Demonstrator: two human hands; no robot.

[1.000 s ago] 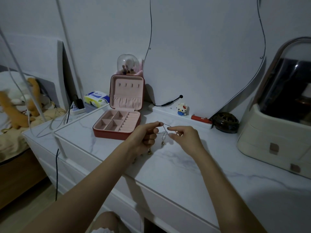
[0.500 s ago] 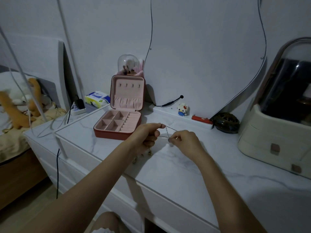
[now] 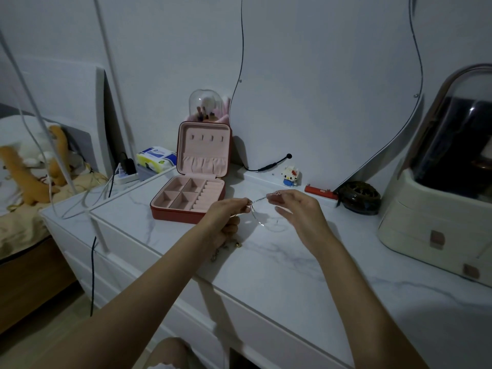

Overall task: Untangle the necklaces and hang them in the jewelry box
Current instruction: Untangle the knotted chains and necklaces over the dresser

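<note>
Marble-patterned dresser top [image 3: 279, 262] is lying under your hands. Your left hand [image 3: 226, 217] and right hand [image 3: 295, 209] are pinching a silver necklace [image 3: 259, 200] taut between fingertips, right fingers otherwise spread. At ten o'clock from them, the red jewelry box [image 3: 191, 193] is standing open.

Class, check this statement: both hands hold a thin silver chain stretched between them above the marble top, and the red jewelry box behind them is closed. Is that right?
Not quite. The head view shows the red jewelry box with pink lining open, lid upright. The rest stands: the left hand and right hand hold the thin silver chain above the white marble top.
</note>
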